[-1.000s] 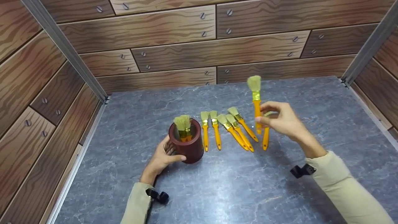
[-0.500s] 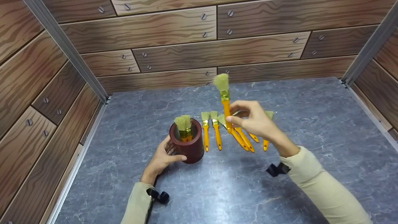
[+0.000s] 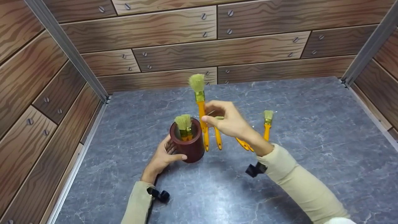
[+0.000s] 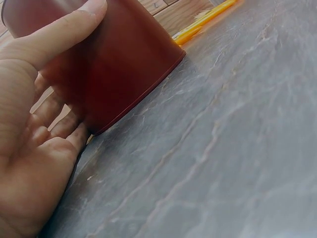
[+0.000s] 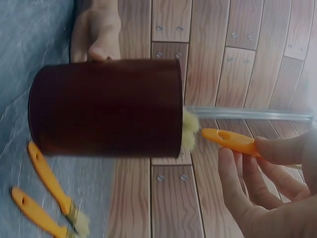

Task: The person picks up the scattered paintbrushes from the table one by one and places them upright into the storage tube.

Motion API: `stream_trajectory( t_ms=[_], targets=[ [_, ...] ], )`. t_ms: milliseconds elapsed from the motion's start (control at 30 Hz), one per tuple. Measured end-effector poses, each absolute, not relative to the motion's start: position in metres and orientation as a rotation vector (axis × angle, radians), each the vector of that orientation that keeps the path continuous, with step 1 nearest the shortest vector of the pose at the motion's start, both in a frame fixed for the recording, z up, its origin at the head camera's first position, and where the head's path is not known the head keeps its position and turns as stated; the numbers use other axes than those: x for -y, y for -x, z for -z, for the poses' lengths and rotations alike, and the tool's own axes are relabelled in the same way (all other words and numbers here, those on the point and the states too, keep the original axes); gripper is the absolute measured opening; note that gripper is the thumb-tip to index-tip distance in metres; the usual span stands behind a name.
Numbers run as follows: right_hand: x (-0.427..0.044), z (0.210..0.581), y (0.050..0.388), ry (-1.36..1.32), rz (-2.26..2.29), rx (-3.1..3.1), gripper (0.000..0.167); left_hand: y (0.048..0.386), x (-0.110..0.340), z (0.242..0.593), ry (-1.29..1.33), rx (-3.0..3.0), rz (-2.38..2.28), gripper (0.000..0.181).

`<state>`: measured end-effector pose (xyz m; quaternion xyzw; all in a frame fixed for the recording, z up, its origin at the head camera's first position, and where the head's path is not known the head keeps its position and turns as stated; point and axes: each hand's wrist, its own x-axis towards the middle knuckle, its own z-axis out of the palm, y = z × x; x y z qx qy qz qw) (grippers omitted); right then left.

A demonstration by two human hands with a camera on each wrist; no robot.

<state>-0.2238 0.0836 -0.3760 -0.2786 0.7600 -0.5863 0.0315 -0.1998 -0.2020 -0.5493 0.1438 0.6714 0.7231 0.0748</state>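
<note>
A dark red cylindrical cup (image 3: 192, 150) stands on the grey surface, with brushes (image 3: 184, 124) inside it, bristles up. The left hand (image 3: 160, 158) grips the cup from its left side, thumb across the front; the left wrist view shows that thumb on the cup wall (image 4: 119, 64). The right hand (image 3: 229, 119) pinches an orange-handled brush (image 3: 201, 107) between thumb and fingers, bristles up, just right of the cup's rim. In the right wrist view the pinched brush's handle end (image 5: 228, 139) is close to the cup's mouth, outside it.
Right of the cup lie two brushes, their handles (image 3: 206, 141) visible below the right hand. Farther right, more handles (image 3: 244, 144) are partly hidden by the right forearm, and a single brush (image 3: 267, 124) lies beyond. Wood-patterned walls (image 3: 174, 31) enclose the back and sides.
The right hand has moved left with its upright brush, from above the right-hand brushes to beside the cup. The left hand and the cup have stayed in place.
</note>
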Motion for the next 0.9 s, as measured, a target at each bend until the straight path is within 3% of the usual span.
stream_trajectory(
  t_ms=[500,900],
  targets=[
    [-0.022,0.395,0.226,1.020,1.785,-2.354,0.024,0.203,0.204,0.546,-0.521,-1.975,-2.174,0.105],
    [-0.013,0.402,0.223,1.007,1.791,-2.379,0.024,0.200,0.203,0.548,-0.508,-1.967,-2.164,0.102]
  ],
)
